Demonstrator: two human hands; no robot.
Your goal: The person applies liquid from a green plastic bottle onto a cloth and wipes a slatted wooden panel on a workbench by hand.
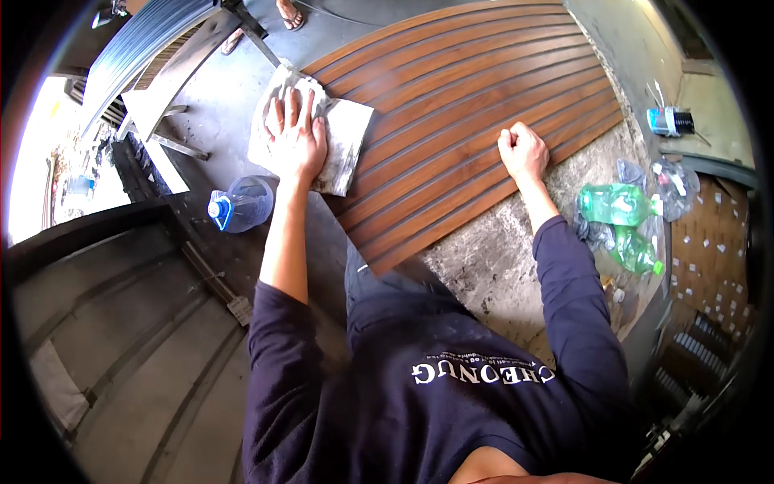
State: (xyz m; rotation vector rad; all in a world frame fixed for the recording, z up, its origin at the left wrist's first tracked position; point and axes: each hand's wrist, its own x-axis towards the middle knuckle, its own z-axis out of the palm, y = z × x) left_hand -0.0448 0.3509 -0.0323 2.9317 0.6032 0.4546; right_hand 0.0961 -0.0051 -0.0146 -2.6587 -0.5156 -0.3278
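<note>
A brown wood-look slatted panel [451, 113] with dark grooves lies in front of me on a stained, pale surface. My left hand [295, 141] rests flat, fingers spread, on a crumpled whitish rag [347, 141] at the panel's left edge. Part of the rag lies on the panel and part hangs past its edge. Toward the panel's right side, my right hand [526, 150] is closed in a fist against the slats. Nothing shows in that fist.
Right of the panel lie green plastic bottles [617, 204] and clear plastic. A clear jug with a blue cap [246, 203] stands on the floor by my left forearm. A blue-and-black container [669, 122] is at far right. Another person's sandalled foot [291, 16] shows at the top.
</note>
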